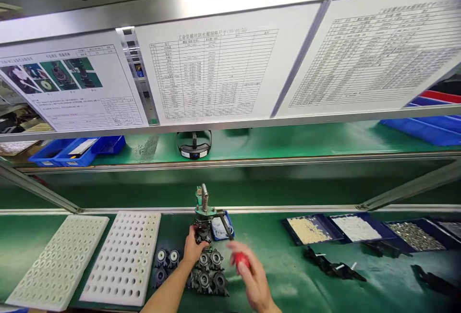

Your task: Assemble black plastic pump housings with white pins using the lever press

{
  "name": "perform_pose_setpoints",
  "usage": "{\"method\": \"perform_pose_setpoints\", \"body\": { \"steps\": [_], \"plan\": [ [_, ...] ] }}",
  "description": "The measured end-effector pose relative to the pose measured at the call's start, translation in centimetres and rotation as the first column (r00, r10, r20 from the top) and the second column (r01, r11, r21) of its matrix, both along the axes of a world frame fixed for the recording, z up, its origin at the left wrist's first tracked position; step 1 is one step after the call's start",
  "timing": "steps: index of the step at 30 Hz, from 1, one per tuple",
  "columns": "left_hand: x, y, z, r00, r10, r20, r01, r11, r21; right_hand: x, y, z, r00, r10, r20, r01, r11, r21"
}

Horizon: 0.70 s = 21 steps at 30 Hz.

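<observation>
My left hand [193,246] is closed on a dark round part [202,234] sitting under a small green hand press [203,206] at the middle of the green bench. My right hand [252,274] is blurred by motion; it is wrapped round the red knob [240,259] at the end of the press lever [226,226]. Just in front of the press, several dark round parts with silver centres [209,270] stand in a cluster between my forearms.
Two white foam trays with holes [124,255] lie at the left. Dark blue trays of small pale and metal pieces [355,229] line the right, with black parts [334,267] before them. Instruction sheets [212,70] hang overhead; blue bins [77,150] sit on the shelf.
</observation>
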<state>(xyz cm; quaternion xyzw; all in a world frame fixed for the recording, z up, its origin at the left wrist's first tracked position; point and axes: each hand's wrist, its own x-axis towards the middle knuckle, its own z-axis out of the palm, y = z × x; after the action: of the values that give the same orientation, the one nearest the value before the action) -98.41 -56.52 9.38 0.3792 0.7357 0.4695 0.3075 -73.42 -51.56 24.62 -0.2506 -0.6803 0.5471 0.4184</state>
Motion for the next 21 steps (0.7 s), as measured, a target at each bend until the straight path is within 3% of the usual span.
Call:
{"method": "perform_pose_setpoints", "body": {
  "steps": [2,3,5,6,9,12,16,21],
  "plan": [
    [-0.1,-0.3,0.1,1.000,-0.011,0.007,0.011,1.000,0.012,-1.4,2.7,1.0,0.995,-0.039,-0.096,0.028,0.993,-0.116],
    [-0.1,-0.5,0.2,1.000,-0.017,0.011,0.017,1.000,0.019,-2.2,4.1,0.7,0.995,-0.085,-0.060,0.076,0.987,-0.145],
    [-0.1,-0.8,0.3,0.999,-0.032,0.021,0.031,0.999,0.028,-4.1,6.4,-1.5,0.950,-0.268,0.161,0.291,0.947,-0.137],
    [-0.1,-0.9,0.3,0.999,-0.036,0.027,0.036,0.999,0.029,-5.0,7.2,-3.1,0.935,-0.278,0.218,0.311,0.941,-0.134],
    [-0.1,-1.1,0.2,0.998,-0.038,0.041,0.037,0.999,0.028,-7.5,7.4,-8.6,0.950,-0.132,0.284,0.181,0.972,-0.153],
    [-0.3,-1.1,0.2,0.998,-0.048,0.051,0.047,0.998,0.030,-9.4,6.1,-12.5,0.956,-0.008,0.295,0.063,0.982,-0.178],
    [-0.5,-1.2,0.7,0.996,-0.068,0.052,0.066,0.997,0.034,-10.7,4.8,-14.8,0.954,0.013,0.300,0.053,0.976,-0.211],
    [-0.6,-1.4,1.3,0.998,-0.057,0.038,0.058,0.998,-0.011,-10.6,4.5,-15.7,0.951,0.009,0.310,0.063,0.974,-0.219]
  ]
}}
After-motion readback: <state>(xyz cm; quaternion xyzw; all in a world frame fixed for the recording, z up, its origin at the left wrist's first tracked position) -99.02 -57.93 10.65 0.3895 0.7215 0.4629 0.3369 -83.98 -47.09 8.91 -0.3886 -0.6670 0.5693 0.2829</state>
